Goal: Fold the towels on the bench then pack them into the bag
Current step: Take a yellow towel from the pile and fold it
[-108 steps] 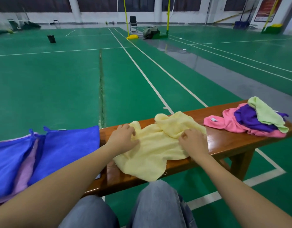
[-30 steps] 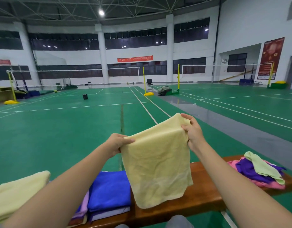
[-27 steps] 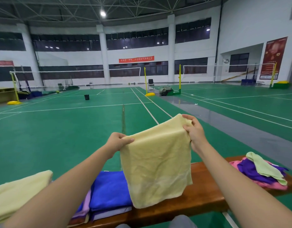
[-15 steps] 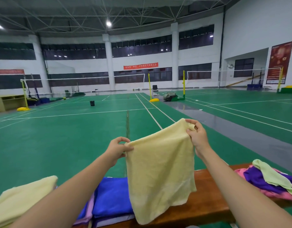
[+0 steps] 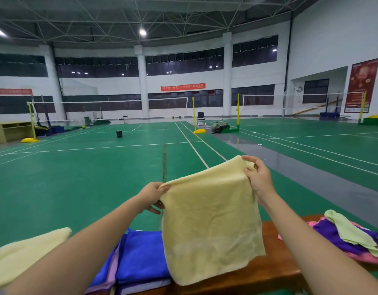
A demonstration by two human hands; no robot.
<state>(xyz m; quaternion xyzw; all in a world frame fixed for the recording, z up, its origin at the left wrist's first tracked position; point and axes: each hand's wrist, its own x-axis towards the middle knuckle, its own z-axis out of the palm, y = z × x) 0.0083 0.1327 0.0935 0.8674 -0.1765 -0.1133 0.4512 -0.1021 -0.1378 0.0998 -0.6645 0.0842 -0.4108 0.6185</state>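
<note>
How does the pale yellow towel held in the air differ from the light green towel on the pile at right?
The pale yellow towel hangs spread out, pinched at its top corners by the left hand and right hand; the light green towel lies rumpled atop a purple towel on the brown wooden bench. The yellow one shows a broad flat face, the green one a narrow creased strip. Both are plain soft towels.

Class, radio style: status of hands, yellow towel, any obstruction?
Left hand, right hand pinching yellow towel top corners. Towel hangs over bench. Nothing seen blocking.
</note>
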